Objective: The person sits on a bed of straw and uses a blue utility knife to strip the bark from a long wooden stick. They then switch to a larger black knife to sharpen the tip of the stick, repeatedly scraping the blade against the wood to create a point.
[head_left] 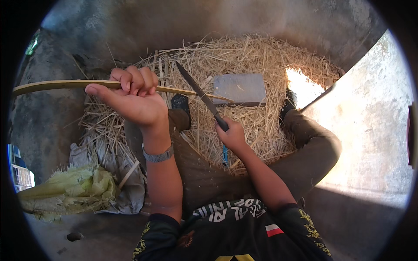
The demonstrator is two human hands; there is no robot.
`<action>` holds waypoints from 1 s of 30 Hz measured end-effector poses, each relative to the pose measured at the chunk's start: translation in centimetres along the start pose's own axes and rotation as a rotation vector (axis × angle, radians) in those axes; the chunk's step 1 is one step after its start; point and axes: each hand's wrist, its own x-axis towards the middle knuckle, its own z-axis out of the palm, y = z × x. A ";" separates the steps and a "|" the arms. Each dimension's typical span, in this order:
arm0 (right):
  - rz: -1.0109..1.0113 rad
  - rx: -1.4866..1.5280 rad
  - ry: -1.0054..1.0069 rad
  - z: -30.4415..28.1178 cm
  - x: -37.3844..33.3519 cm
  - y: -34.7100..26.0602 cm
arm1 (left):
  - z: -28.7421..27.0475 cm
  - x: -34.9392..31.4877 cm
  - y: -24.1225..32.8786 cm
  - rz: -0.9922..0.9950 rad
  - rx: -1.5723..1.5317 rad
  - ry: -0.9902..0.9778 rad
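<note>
My left hand (135, 95) is closed around a long, thin bamboo strip (56, 85), palm turned up and thumb lying along it. The strip runs from the left rim of the view, through my fingers, to a tip near a grey rectangular block (239, 88). In my right hand (232, 135) is a knife (198, 91), gripped by its dark handle. Its long dark blade points up and to the left, crossing the strip to the right of my left hand. Whether blade and strip touch, I cannot tell.
Straw-like shavings (244, 52) lie heaped between and beyond my legs, around the block. A yellow-green fibrous bundle (74, 189) rests on a grey cloth (130, 193) at the lower left. Something blue (225, 155) lies by my right forearm. A concrete wall (174, 21) stands beyond.
</note>
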 end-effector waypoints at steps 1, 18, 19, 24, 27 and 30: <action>0.095 -0.062 -0.027 0.4 0.3 3.0 | 0.1 0.0 0.0 -0.003 -0.006 -0.012; 0.734 -0.238 0.020 0.1 -1.6 11.1 | 3.0 -2.0 2.7 -0.117 -0.109 0.093; 0.697 -0.209 0.027 0.1 -1.0 10.7 | 2.8 -2.1 3.3 -0.066 -0.126 0.047; 0.425 -0.020 0.150 0.9 0.6 9.4 | 1.2 -1.4 2.7 0.041 -0.148 -0.009; 0.471 -0.059 0.188 1.3 0.3 9.5 | 0.8 -0.8 -0.8 0.076 -0.055 0.022; 0.435 -0.130 0.145 1.6 0.5 8.3 | 0.4 -0.2 -1.8 0.107 -0.018 0.055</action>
